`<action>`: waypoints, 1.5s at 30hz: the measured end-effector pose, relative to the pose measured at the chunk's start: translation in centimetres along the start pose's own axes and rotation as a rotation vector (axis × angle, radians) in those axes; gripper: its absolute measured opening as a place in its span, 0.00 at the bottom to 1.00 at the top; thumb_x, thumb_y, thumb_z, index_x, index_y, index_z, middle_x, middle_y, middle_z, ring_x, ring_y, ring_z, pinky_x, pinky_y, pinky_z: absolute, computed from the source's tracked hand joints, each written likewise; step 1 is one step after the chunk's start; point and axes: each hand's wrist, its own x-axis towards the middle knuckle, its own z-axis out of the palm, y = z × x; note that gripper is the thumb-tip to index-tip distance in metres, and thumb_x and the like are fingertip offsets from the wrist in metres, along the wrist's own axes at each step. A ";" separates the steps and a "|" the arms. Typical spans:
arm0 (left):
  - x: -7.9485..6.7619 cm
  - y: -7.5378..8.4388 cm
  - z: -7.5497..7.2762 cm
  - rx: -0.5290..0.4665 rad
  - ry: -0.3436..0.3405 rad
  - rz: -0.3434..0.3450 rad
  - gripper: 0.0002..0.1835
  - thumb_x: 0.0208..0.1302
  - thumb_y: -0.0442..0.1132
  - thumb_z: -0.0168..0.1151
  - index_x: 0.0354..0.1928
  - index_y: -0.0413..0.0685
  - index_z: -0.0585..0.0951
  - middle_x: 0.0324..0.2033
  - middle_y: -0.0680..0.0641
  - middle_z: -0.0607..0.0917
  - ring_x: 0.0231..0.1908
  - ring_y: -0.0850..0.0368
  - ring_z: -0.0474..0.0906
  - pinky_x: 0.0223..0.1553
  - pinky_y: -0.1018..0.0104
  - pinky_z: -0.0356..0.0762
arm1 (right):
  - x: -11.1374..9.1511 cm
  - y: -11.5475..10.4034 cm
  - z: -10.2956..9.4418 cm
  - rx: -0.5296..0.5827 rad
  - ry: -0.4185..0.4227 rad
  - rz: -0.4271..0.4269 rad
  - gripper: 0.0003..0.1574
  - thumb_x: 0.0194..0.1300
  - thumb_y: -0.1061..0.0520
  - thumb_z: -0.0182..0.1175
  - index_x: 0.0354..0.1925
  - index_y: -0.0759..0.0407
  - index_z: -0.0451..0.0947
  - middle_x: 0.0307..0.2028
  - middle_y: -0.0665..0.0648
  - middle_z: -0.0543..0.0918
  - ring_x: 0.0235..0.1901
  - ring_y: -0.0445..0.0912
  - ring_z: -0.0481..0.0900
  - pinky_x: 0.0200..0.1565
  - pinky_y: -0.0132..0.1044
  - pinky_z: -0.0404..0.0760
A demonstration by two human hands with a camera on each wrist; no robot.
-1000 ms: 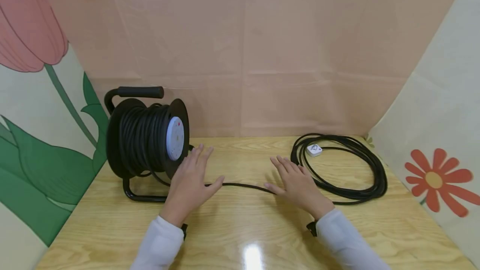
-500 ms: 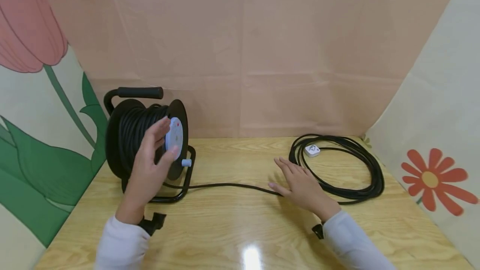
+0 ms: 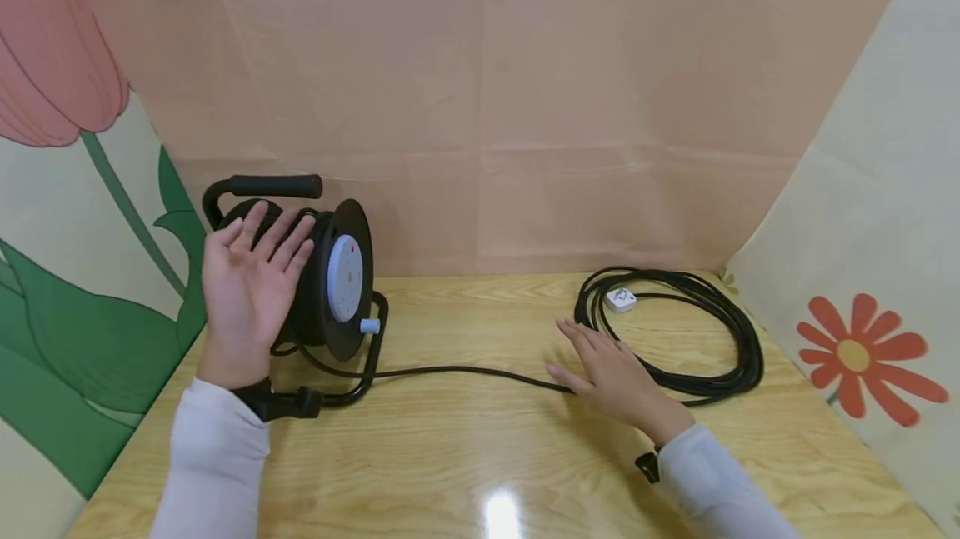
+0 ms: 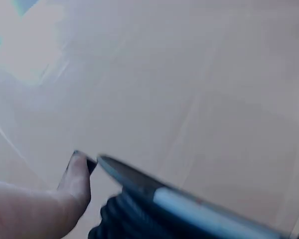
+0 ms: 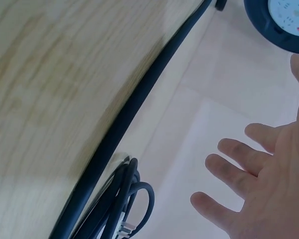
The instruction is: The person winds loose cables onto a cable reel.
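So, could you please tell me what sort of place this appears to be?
It looks like a tabletop set-up, perhaps staged for recording, though I can't be sure. A wood-grain table stands before a creased pinkish backdrop, with a large tulip and a red flower pictured at the sides.

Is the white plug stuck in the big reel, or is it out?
Out. The white plug lies inside the ring of coiled cable, its pins showing, well apart from the reel.

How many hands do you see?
2: the left hand in front of the reel, and the right hand beside the coil. No others show.
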 end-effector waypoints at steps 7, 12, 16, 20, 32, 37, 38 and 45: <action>2.5 0.4 -0.2 -0.303 0.107 -0.071 0.35 0.74 0.44 0.50 0.79 0.61 0.51 0.72 0.44 0.61 0.70 0.46 0.63 0.71 0.58 0.55 | -0.1 0.5 -0.1 -0.006 -0.012 0.022 0.51 0.72 0.25 0.43 0.79 0.52 0.51 0.75 0.60 0.58 0.72 0.61 0.57 0.62 0.76 0.54; 3.9 0.7 -0.5 -0.457 0.129 -0.104 0.30 0.71 0.40 0.52 0.74 0.54 0.61 0.70 0.42 0.64 0.70 0.45 0.63 0.73 0.57 0.50 | -0.2 0.8 -0.3 0.007 -0.020 0.025 0.50 0.72 0.25 0.44 0.79 0.50 0.50 0.75 0.60 0.58 0.72 0.61 0.57 0.63 0.75 0.53; 5.3 0.8 -0.2 -0.557 0.135 -0.144 0.30 0.69 0.39 0.54 0.72 0.53 0.63 0.70 0.43 0.62 0.70 0.47 0.61 0.72 0.55 0.51 | -0.3 0.9 -0.3 0.013 -0.014 0.023 0.50 0.73 0.26 0.45 0.79 0.50 0.50 0.75 0.60 0.59 0.72 0.61 0.57 0.63 0.75 0.53; 6.7 0.6 0.6 -0.618 0.190 -0.130 0.27 0.72 0.48 0.55 0.69 0.54 0.63 0.68 0.43 0.64 0.68 0.48 0.62 0.69 0.52 0.58 | -0.4 0.9 -0.4 0.028 -0.015 0.020 0.49 0.73 0.27 0.46 0.79 0.50 0.50 0.75 0.60 0.59 0.72 0.61 0.56 0.62 0.76 0.52; 9.3 -1.2 3.4 -0.779 0.334 0.134 0.26 0.76 0.64 0.42 0.62 0.54 0.68 0.55 0.42 0.76 0.55 0.46 0.77 0.62 0.56 0.70 | -0.8 1.4 0.2 0.052 -0.022 -0.001 0.49 0.73 0.28 0.46 0.79 0.51 0.50 0.75 0.60 0.59 0.73 0.60 0.56 0.62 0.75 0.53; 10.0 -1.6 3.6 -0.759 0.287 0.192 0.32 0.75 0.65 0.39 0.35 0.41 0.69 0.29 0.41 0.75 0.28 0.47 0.74 0.34 0.58 0.75 | -0.9 1.6 0.0 0.044 -0.010 -0.010 0.49 0.73 0.28 0.47 0.79 0.52 0.50 0.75 0.61 0.59 0.72 0.61 0.57 0.62 0.74 0.55; 10.1 -1.7 3.5 -0.748 0.275 0.195 0.34 0.75 0.66 0.37 0.30 0.40 0.68 0.25 0.41 0.73 0.25 0.47 0.72 0.30 0.58 0.72 | -0.9 1.7 0.0 0.046 -0.010 -0.010 0.49 0.73 0.28 0.47 0.79 0.52 0.51 0.75 0.61 0.59 0.72 0.61 0.57 0.62 0.74 0.55; 10.3 -2.3 3.5 -0.630 0.290 0.217 0.36 0.74 0.66 0.34 0.22 0.40 0.65 0.17 0.44 0.69 0.19 0.50 0.68 0.26 0.59 0.70 | -1.2 1.8 0.1 0.054 -0.009 -0.008 0.48 0.73 0.29 0.48 0.78 0.52 0.53 0.75 0.60 0.60 0.72 0.62 0.56 0.62 0.76 0.51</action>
